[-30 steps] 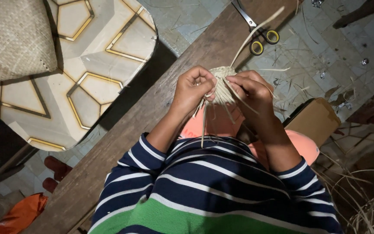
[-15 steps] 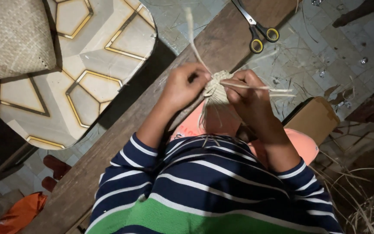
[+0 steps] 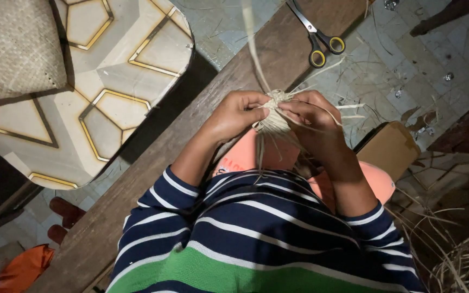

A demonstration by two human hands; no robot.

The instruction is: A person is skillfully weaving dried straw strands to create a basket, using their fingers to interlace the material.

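Observation:
A small pale woven straw piece (image 3: 274, 116) is held between both hands above a long wooden plank (image 3: 191, 135). My left hand (image 3: 238, 113) pinches its left side. My right hand (image 3: 309, 111) grips its right side with fingers curled over it. Loose straw strands stick out from the piece: one long strand (image 3: 252, 43) rises toward the top of the view, others fan to the right and hang down. My arms wear navy sleeves with white stripes.
Scissors (image 3: 317, 38) with black and yellow handles lie on the plank's far end. A woven mat (image 3: 12, 49) rests on a patterned table (image 3: 104, 92) at left. A cardboard box (image 3: 389, 149) sits at right, dry straw (image 3: 462, 260) heaped at lower right, tiled floor beyond.
The long strand swung from pointing right toward the scissors to standing up toward the top. My hands shifted slightly and kept hold of the woven piece.

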